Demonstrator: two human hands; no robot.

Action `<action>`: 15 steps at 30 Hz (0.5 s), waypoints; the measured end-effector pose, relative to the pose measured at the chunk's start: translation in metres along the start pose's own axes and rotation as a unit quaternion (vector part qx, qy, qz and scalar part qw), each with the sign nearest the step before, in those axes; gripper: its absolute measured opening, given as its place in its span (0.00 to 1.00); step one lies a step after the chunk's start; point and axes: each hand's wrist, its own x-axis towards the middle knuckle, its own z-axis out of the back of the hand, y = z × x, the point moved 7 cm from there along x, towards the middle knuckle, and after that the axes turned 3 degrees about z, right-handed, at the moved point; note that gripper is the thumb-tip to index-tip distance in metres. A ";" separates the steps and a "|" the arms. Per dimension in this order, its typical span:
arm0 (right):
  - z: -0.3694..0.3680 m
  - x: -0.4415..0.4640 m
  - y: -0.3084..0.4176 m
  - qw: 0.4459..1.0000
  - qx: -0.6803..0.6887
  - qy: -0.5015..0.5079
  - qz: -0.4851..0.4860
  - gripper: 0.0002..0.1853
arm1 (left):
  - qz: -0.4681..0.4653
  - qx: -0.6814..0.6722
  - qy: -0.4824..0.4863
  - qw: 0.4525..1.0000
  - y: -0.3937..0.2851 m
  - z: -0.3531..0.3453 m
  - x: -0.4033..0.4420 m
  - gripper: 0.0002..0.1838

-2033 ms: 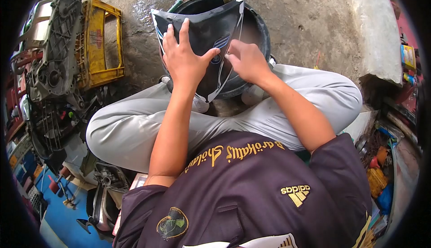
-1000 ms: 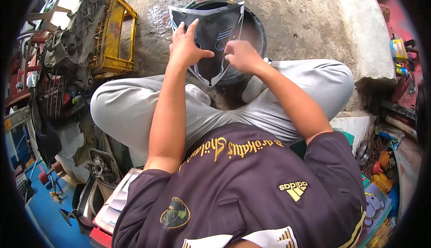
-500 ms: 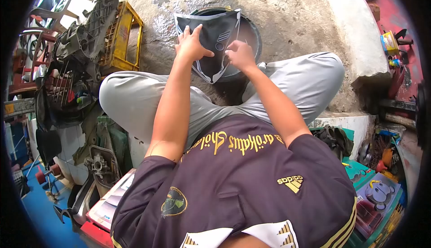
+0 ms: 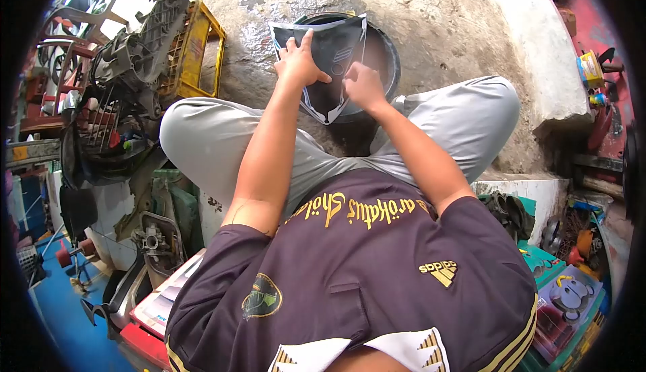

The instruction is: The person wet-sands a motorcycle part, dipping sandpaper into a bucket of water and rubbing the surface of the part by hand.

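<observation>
A dark triangular panel (image 4: 328, 91) with pale edging and a small printed mark lies across the top of a round black basin (image 4: 396, 69), its narrow end towards me. My left hand (image 4: 299, 64) is open on the panel's left half, fingers spread and pressing on its surface. At the panel's right edge is my right hand (image 4: 365, 88), its fingers curled closed. Whatever they pinch, if anything, is hidden and slightly blurred. Most of the basin's inside is covered by the panel.
A yellow crate (image 4: 214, 49) and a greasy engine casing (image 4: 145, 49) stand on the left. My crossed legs in grey trousers (image 4: 464, 113) flank the basin. Wet concrete floor (image 4: 444, 29) lies beyond. Tools and a printed package (image 4: 568, 305) are at right.
The whole view has shifted slightly, so things appear farther right. My right hand has moved a little towards me along the panel's edge. My left hand stays spread on the panel.
</observation>
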 end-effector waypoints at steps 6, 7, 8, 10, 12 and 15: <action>-0.002 -0.006 0.003 0.999 -0.012 -0.001 0.039 0.06 | 0.003 0.011 0.006 1.000 0.000 -0.002 0.001 0.77; 0.002 0.000 0.003 0.999 -0.008 -0.021 0.041 0.06 | 0.003 0.010 0.006 1.000 0.001 -0.002 0.002 0.77; 0.005 0.004 0.002 0.998 -0.004 -0.039 0.041 0.06 | 0.004 0.016 0.007 1.000 0.001 -0.003 0.002 0.76; 0.006 0.006 0.001 0.999 -0.001 -0.038 0.015 0.06 | 0.003 0.021 0.006 1.000 0.000 -0.002 0.001 0.76; 0.002 -0.001 0.003 0.999 -0.020 -0.038 0.028 0.05 | 0.004 0.016 0.010 1.000 0.001 -0.001 0.002 0.76; -0.005 -0.015 0.001 0.999 -0.009 0.002 0.034 0.06 | 0.002 0.011 0.010 1.000 0.001 -0.002 0.002 0.76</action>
